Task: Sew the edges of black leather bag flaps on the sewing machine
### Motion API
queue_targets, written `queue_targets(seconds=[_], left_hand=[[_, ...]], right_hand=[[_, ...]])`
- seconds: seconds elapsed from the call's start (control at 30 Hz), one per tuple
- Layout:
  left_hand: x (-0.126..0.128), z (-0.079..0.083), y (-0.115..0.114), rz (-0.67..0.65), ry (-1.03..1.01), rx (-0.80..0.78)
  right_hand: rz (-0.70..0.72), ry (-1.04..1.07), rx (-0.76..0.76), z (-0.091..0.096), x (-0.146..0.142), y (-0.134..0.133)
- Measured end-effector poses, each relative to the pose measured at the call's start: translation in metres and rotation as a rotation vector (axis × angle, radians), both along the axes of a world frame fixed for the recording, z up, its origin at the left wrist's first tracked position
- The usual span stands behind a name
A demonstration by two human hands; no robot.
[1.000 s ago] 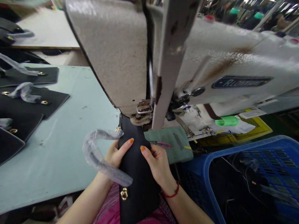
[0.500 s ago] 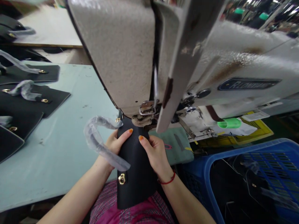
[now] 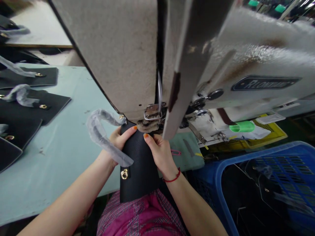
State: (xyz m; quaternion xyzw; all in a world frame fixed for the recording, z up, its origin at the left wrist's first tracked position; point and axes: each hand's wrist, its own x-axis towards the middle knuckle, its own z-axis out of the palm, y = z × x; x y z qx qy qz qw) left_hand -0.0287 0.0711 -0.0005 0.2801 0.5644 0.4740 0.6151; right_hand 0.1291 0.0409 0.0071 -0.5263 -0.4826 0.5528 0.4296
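Both my hands grip a black leather bag panel (image 3: 141,167), whose far end lies under the head of a sewing machine (image 3: 110,55). My left hand (image 3: 119,139) holds its left edge, thumb on top and fingers hidden beneath. On the right edge, my right hand (image 3: 159,152) pinches it the same way. A plastic-wrapped handle (image 3: 98,131) arches off the panel's left side, over my left wrist. A gold ring fitting (image 3: 124,174) shows near the panel's close end. The needle area is hidden behind the machine head.
More black panels (image 3: 31,105) with wrapped handles lie on the pale green table (image 3: 64,150) to the left. At right stands a blue plastic basket (image 3: 219,177) holding black pieces, with a yellow crate (image 3: 273,131) behind it. A pink loop (image 3: 176,152) lies right of my right hand.
The panel and both hands have moved a little farther forward, toward the machine head. My view has also shifted slightly. Both hands keep their hold.
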Motion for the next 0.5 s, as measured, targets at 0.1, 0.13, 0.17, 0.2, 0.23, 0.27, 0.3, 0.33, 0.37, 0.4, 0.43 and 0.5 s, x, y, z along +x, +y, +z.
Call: queue_targets(seconds=[0.1, 0.13, 0.17, 0.2, 0.23, 0.27, 0.3, 0.33, 0.37, 0.4, 0.43, 0.5], left_hand=[[-0.006, -0.001, 0.008, -0.043, 0.032, 0.06], [-0.008, 0.0, 0.01, -0.062, 0.042, 0.077], [-0.01, 0.002, 0.01, -0.085, 0.047, 0.087], [-0.011, 0.004, 0.011, -0.111, 0.045, 0.091], [-0.011, 0.006, 0.01, -0.135, 0.037, 0.087], [-0.011, 0.008, 0.009, -0.157, 0.024, 0.072], [-0.011, 0.01, 0.008, -0.176, 0.007, 0.049], [-0.01, 0.012, 0.007, -0.188, -0.012, 0.023], [-0.009, 0.013, 0.006, -0.194, -0.031, -0.003], [-0.008, 0.014, 0.006, -0.195, -0.052, -0.025], [-0.007, 0.015, 0.005, -0.194, -0.073, -0.047], [-0.006, 0.016, 0.006, -0.194, -0.114, -0.084]], right_hand=[[-0.006, -0.002, 0.002, -0.002, -0.002, 0.001], [-0.005, 0.003, 0.005, -0.003, -0.002, 0.001], [-0.005, 0.004, 0.011, -0.003, -0.001, 0.001], [-0.008, -0.002, 0.018, -0.003, 0.0, 0.001], [-0.015, -0.013, 0.024, -0.002, 0.001, 0.001], [-0.024, -0.024, 0.028, -0.002, 0.003, 0.001], [-0.03, -0.033, 0.032, 0.0, 0.005, 0.001], [-0.033, -0.039, 0.034, 0.001, 0.006, 0.002], [-0.031, -0.044, 0.038, 0.003, 0.008, 0.002], [-0.027, -0.046, 0.044, 0.005, 0.009, 0.002], [-0.025, -0.047, 0.053, 0.006, 0.01, 0.003], [-0.021, -0.049, 0.072, 0.008, 0.01, 0.003]])
